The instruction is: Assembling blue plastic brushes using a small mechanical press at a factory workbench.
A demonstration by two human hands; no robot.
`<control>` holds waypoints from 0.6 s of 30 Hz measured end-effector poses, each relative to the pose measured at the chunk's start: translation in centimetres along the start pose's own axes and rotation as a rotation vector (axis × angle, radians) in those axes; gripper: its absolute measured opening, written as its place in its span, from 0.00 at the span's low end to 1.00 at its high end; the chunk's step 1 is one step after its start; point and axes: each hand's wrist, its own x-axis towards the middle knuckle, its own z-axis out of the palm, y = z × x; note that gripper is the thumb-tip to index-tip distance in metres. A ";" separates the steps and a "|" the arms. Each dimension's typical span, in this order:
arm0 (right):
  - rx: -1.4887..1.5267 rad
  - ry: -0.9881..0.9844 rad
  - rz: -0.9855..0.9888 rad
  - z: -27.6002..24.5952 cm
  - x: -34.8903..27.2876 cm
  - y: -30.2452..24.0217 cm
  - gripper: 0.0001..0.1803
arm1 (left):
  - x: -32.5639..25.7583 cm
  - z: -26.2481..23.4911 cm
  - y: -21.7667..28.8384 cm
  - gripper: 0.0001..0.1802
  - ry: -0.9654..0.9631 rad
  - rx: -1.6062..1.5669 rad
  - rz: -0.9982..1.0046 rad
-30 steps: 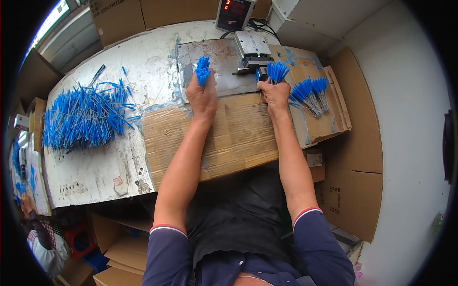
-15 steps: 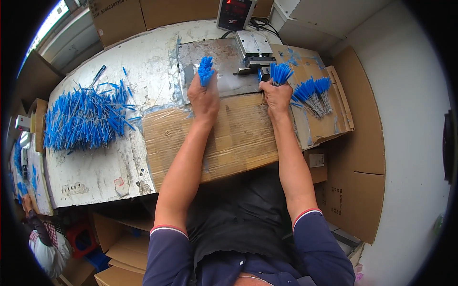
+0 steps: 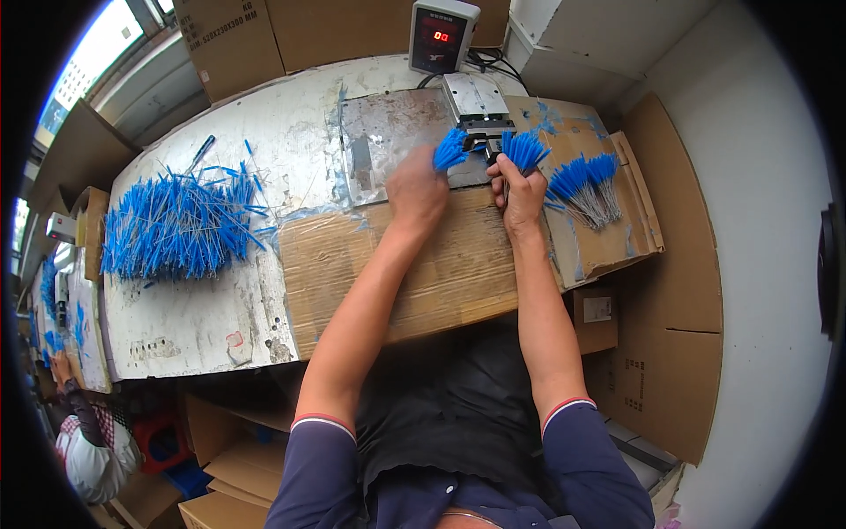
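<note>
My left hand (image 3: 417, 187), smeared by motion, is closed around a bunch of thin blue-tipped wires (image 3: 450, 151), their blue ends pointing up and right toward the machine. In my right hand (image 3: 523, 198) is a second bunch of blue-tipped wires (image 3: 525, 151), blue ends up, its lower part hidden by the fingers. Both hands are in front of a small metal machine (image 3: 477, 99), whose dark front part lies between the two bunches. Whether the right fingertips touch that part I cannot tell.
A large pile of blue-tipped wires (image 3: 181, 225) lies on the left of the white table (image 3: 211, 322). More bundles (image 3: 585, 189) rest on cardboard at the right. Behind the machine stands a counter box with red digits (image 3: 442, 37). Another person's hand (image 3: 62, 366) is far left.
My left hand has moved right with its bunch, closer to the machine, and the bunch now leans right. My right hand stays near the machine, still holding its bunch. The counter's red digits differ.
</note>
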 end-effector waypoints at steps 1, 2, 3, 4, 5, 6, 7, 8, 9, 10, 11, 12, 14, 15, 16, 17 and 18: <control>0.021 -0.049 -0.010 -0.4 0.1 -0.1 0.11 | 0.1 0.3 0.2 0.11 -0.043 0.038 0.004; 0.023 -0.055 -0.009 -0.6 0.2 0.0 0.11 | 0.2 0.5 0.4 0.11 -0.038 0.044 0.002; 0.051 -0.035 -0.012 -0.5 0.4 0.3 0.10 | 0.3 0.8 0.5 0.11 -0.061 0.070 0.019; 0.080 -0.018 -0.016 -0.5 0.6 0.4 0.09 | 0.5 1.0 0.6 0.11 -0.080 0.098 0.035; 0.096 -0.025 -0.025 0.3 0.5 0.9 0.07 | 0.6 0.2 0.0 0.12 -0.056 0.116 0.064; 0.121 0.015 -0.046 1.2 0.5 1.3 0.06 | 0.7 -0.1 -0.3 0.09 -0.029 0.100 0.082; 0.098 -0.036 -0.091 1.2 0.8 2.2 0.05 | 0.8 -0.5 -0.8 0.05 0.000 0.101 0.093; 0.075 -0.053 -0.110 1.5 0.8 2.7 0.05 | 0.8 -0.6 -1.2 0.05 -0.009 0.108 0.102; 0.024 -0.022 -0.086 0.8 1.1 2.6 0.05 | 0.7 -0.3 -0.7 0.05 -0.064 0.082 0.116; 0.002 -0.043 -0.093 0.8 1.0 2.6 0.06 | 0.6 0.1 -1.0 0.06 -0.052 0.081 0.128; -0.053 -0.045 -0.138 -0.1 1.3 2.6 0.07 | 0.5 1.0 -0.6 0.06 0.007 0.051 0.141; -0.083 -0.040 -0.102 -1.1 1.6 2.6 0.09 | 0.4 1.7 -0.2 0.05 -0.009 0.068 0.151; -0.159 -0.061 -0.071 -1.7 1.9 2.5 0.11 | 0.3 2.8 -0.1 0.06 0.043 0.082 0.169; -0.207 -0.124 -0.058 -4.0 3.3 2.7 0.12 | 0.3 3.2 0.7 0.06 0.045 0.107 0.192; -0.247 -0.169 -0.052 -2.6 2.5 2.5 0.10 | 0.0 2.9 -0.3 0.06 0.084 0.104 0.172; -0.265 -0.184 -0.077 -4.0 2.9 2.8 0.09 | -0.3 2.9 0.3 0.07 0.054 0.084 0.155; -0.258 -0.217 -0.076 -4.0 3.3 3.6 0.09 | -0.6 2.6 -0.3 0.07 0.075 0.107 0.142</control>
